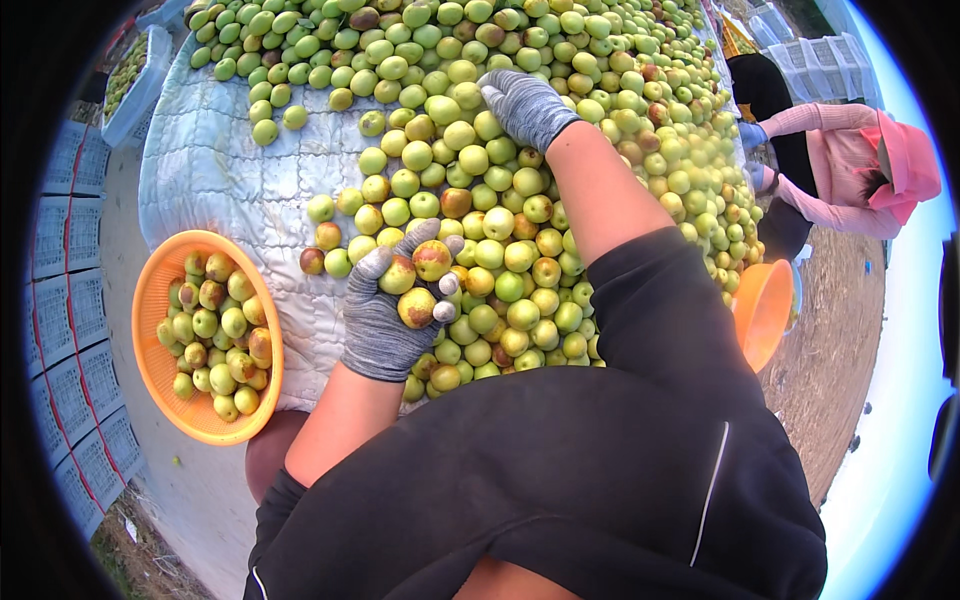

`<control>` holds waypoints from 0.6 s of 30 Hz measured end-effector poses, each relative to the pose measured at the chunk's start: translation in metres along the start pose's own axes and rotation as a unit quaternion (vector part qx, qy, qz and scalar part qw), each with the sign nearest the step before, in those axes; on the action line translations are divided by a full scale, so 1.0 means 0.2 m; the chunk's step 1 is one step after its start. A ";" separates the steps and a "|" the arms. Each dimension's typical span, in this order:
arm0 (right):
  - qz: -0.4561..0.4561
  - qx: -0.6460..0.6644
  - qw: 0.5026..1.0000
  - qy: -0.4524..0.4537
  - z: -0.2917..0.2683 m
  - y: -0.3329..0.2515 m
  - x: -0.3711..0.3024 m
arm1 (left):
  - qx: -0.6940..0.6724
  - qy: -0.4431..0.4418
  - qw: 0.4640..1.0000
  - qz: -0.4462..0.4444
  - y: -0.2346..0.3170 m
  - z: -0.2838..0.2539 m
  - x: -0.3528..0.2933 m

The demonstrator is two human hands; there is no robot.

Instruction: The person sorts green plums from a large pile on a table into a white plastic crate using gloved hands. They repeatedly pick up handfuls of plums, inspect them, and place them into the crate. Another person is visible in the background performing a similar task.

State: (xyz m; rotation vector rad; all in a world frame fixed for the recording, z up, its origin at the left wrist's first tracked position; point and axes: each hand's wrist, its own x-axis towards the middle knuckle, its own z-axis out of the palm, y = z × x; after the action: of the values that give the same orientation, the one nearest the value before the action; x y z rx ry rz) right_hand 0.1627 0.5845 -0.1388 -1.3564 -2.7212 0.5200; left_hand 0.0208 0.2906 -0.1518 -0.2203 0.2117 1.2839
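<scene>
A broad heap of green and brown-blotched jujubes (500,225) lies on a pale quilted cloth (215,150). My left hand (390,320), in a grey knit glove, is turned palm up near the heap's close edge. Its fingers curl around several reddish-brown-spotted jujubes (417,306). Farther off, my right hand (528,108), gloved alike, rests back up on the heap with its fingers stretched over the fruit. The thumb and the underside of that hand are hidden.
An orange basket (150,330) of browner jujubes stands at the left. Stacked pale crates (65,330) line the far left. Another orange basket (762,315) is at the right, beside my arm. A person in pink (835,165) works at the heap's right edge.
</scene>
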 end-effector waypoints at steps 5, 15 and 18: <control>-0.159 0.083 0.980 -0.081 0.09 -0.23 -0.28 | 0.018 -0.023 1.000 0.000 0.00 0.01 -0.01; -0.172 -0.044 0.962 -0.206 -0.08 -0.29 -0.75 | 0.003 0.013 0.999 0.042 0.02 0.00 0.00; -0.077 0.006 0.980 -0.182 -0.20 -0.20 -0.51 | 0.006 0.029 0.999 0.041 0.01 -0.01 0.01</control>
State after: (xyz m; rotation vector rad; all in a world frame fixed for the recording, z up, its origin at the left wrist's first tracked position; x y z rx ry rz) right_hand 0.2024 0.4922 -0.0775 -1.1287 -3.0674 0.8447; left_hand 0.0185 0.2926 -0.1539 -0.2410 0.2810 1.3582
